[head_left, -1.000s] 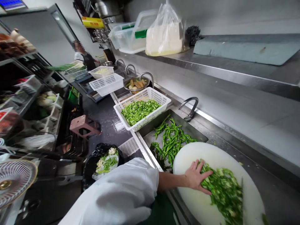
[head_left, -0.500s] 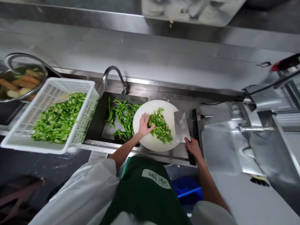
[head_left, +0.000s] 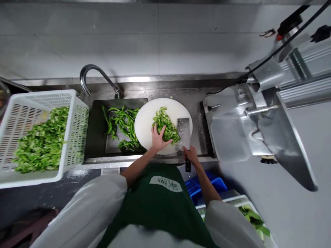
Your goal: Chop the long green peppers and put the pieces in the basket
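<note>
On a round white cutting board (head_left: 144, 119) lies a heap of chopped green peppers (head_left: 165, 120). My left hand (head_left: 158, 138) rests with spread fingers against the heap's near left side. My right hand (head_left: 190, 155) grips the black handle of a cleaver (head_left: 183, 131), whose broad blade lies flat on the board against the heap's right edge. Whole green peppers (head_left: 126, 125) lie in the sink (head_left: 95, 137) just left of the board, which overlaps the sink's right side.
A white plastic basket (head_left: 74, 137) of chopped green peppers stands at the left. Behind the sink rises a curved faucet (head_left: 100, 74). To the right is a metal slicing machine (head_left: 232, 137). Low down sit a blue crate (head_left: 219, 184) and a basket of leafy greens (head_left: 254, 220).
The view has turned right and down. The cleaver has moved left over the board, up to the chopped peppers. My left hand has slid to the heap's near side with fingers spread.
</note>
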{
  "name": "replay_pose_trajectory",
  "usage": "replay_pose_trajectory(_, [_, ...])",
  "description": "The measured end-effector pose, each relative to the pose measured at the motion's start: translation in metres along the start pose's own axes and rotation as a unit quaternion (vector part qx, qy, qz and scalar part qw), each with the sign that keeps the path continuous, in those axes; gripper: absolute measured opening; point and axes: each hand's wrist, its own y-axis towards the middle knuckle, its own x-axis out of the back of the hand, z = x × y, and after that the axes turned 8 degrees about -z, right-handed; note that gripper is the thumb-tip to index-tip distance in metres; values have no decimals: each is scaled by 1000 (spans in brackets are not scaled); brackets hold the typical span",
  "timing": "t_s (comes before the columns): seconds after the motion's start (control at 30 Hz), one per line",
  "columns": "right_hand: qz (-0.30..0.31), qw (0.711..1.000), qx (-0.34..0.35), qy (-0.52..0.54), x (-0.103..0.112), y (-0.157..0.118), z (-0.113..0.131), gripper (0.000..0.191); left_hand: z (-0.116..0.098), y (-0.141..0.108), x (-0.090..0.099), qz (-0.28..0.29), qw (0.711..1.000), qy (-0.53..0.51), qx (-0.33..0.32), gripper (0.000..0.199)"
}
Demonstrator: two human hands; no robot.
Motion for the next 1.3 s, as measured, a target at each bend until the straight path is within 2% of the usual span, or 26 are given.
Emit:
replay_pose_trajectory(0.13, [6,1000,25,16,-53,-13,14,42,-35,-4,-17,5,1000,-17,25,86])
replay_pose_trajectory(0.27, [6,998,14,54,-80,-19,17,41,-44,3,-22,-15,999,-36,34,70])
replay_pose_trajectory(0.43, [11,996,-1,91,-79,-23,11,45,-45,5,-23,-4,999,-50,4,64])
replay_pose_trajectory(0.53, [3,994,8,108,-73,-29,13,47,-53,5,-21,-23,997,-76,-11,61])
replay_pose_trajectory(0.63, [-7,994,30,102,-65,-37,24,49,-64,8,-13,-53,993,-102,-16,60])
replay_pose_trajectory(0.73, [-13,996,64,68,-63,-45,48,49,-69,18,8,-107,984,-139,-27,58])
replay_pose_trajectory(0.8, [-8,995,90,50,-70,-49,71,50,-64,27,31,-152,974,-162,-34,57])
replay_pose_trajectory(0.87, [20,993,112,38,-86,-53,98,51,-52,36,62,-194,965,-174,-21,57])
replay_pose_trajectory(0.93, [67,989,127,22,-109,-57,126,52,-35,42,100,-238,955,-176,6,57])
replay_pose_trajectory(1.0, [117,982,148,-6,-141,-59,152,53,-10,45,140,-301,938,-171,29,58])
replay_pose_trajectory(1.1, [194,959,199,-56,-214,-61,190,52,44,42,205,-395,907,-132,62,58])
replay_pose_trajectory(1.2, [316,915,237,-78,-312,-80,232,47,116,27,277,-477,867,-65,127,55])
replay_pose_trajectory(1.27, [408,873,257,-80,-379,-104,262,40,167,13,326,-529,828,-26,182,52])
replay_pose_trajectory(1.3, [435,856,269,-84,-409,-118,276,36,192,5,349,-549,808,-11,214,51])
